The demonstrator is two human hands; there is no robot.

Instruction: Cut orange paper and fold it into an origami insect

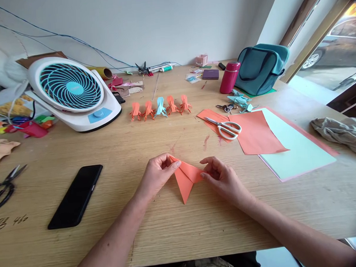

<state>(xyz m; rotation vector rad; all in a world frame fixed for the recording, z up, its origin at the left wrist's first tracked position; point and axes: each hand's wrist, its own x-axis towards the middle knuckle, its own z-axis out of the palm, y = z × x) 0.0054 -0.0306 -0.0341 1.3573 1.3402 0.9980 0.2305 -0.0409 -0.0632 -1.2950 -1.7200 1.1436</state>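
Note:
A folded orange paper (186,178) lies on the wooden table (158,231) in front of me, its point towards me. My left hand (156,176) pinches its left corner with fingers closed. My right hand (221,178) pinches its right corner the same way. A row of small folded paper figures (160,107), orange with one light blue, stands further back at the centre.
White-handled scissors (226,128) rest on orange sheets (254,133) beside pale green and pink sheets (295,149). A black phone (76,194) lies left, black scissors (4,186) at the left edge. A desk fan (73,91), red bottle (229,77), teal bag (261,68) and cloth (340,131) stand around.

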